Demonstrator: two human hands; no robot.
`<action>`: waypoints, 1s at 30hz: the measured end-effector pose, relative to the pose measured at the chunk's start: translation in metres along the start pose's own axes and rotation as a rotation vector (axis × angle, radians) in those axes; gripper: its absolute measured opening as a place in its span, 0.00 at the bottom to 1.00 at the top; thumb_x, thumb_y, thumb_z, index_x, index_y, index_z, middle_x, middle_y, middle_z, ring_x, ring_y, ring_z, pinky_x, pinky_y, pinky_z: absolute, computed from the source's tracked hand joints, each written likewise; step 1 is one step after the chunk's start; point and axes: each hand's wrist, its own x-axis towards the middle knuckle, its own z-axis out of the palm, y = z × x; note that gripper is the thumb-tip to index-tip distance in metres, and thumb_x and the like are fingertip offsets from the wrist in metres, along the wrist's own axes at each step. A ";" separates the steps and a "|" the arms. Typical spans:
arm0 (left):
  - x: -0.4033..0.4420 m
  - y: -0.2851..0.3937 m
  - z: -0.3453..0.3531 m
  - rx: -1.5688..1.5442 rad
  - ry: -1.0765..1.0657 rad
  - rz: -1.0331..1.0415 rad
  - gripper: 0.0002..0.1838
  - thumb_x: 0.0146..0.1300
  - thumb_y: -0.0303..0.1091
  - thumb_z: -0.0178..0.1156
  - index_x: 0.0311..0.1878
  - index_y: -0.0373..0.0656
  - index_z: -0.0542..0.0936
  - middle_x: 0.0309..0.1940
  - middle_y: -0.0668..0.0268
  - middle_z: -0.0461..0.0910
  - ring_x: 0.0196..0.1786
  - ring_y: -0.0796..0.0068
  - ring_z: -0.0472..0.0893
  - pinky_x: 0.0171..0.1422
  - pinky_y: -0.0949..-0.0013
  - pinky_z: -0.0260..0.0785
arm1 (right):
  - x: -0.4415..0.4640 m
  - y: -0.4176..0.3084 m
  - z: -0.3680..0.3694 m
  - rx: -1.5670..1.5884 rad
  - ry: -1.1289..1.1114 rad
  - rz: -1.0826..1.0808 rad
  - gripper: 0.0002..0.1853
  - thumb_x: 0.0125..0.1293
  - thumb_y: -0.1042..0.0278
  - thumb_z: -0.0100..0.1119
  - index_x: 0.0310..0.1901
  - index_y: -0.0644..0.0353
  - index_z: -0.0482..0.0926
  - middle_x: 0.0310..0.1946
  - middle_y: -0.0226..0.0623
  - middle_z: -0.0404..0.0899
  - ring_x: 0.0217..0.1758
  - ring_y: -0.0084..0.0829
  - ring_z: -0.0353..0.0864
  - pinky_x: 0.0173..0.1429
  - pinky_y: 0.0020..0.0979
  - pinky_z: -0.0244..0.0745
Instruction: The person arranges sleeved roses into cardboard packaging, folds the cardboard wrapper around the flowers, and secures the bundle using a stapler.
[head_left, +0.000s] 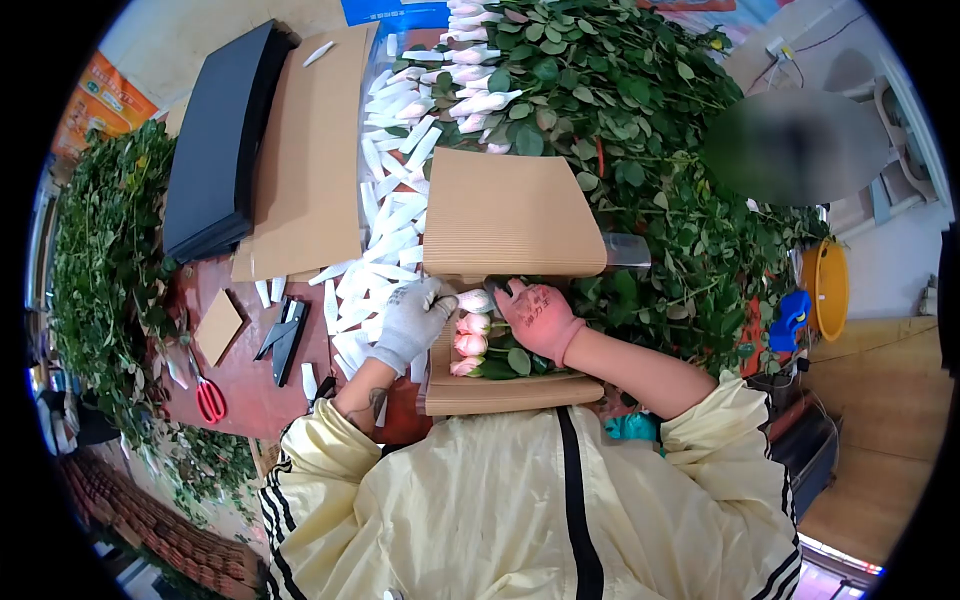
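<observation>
My left hand, in a pale grey glove, is closed at the tip of a white sleeve that covers a rose bud. My right hand, in a pink glove with dark fingertips, curls around the stem end of that same rose; the exact grip is partly hidden. Just below lie several bare pink roses, heads to the left, on a corrugated cardboard sheet. The sheet's raised far flap stands beyond my hands.
Loose white sleeves pile up on the left. Leafy rose stems fill the far right. A stapler, red scissors and a small card lie on the red table. Dark boards rest on flat cardboard.
</observation>
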 end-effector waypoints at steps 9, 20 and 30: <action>-0.004 -0.011 0.001 -0.035 0.072 0.074 0.07 0.60 0.32 0.57 0.38 0.38 0.77 0.32 0.55 0.78 0.38 0.57 0.78 0.44 0.62 0.68 | 0.001 0.000 0.008 -0.035 -0.029 0.001 0.15 0.63 0.69 0.44 0.49 0.66 0.73 0.38 0.46 0.76 0.35 0.38 0.82 0.34 0.34 0.77; -0.006 -0.015 -0.004 0.062 0.106 0.135 0.06 0.58 0.33 0.60 0.36 0.42 0.79 0.29 0.59 0.79 0.34 0.61 0.79 0.41 0.64 0.70 | 0.001 0.002 0.012 0.033 -0.036 0.014 0.17 0.63 0.69 0.44 0.52 0.65 0.72 0.39 0.46 0.77 0.37 0.38 0.81 0.37 0.35 0.77; -0.042 0.030 -0.078 0.270 -0.083 0.309 0.13 0.56 0.30 0.58 0.46 0.44 0.81 0.40 0.59 0.82 0.41 0.58 0.82 0.47 0.63 0.74 | 0.006 -0.003 -0.002 -0.055 -0.067 -0.015 0.17 0.63 0.69 0.46 0.52 0.63 0.72 0.40 0.43 0.76 0.36 0.35 0.82 0.34 0.33 0.76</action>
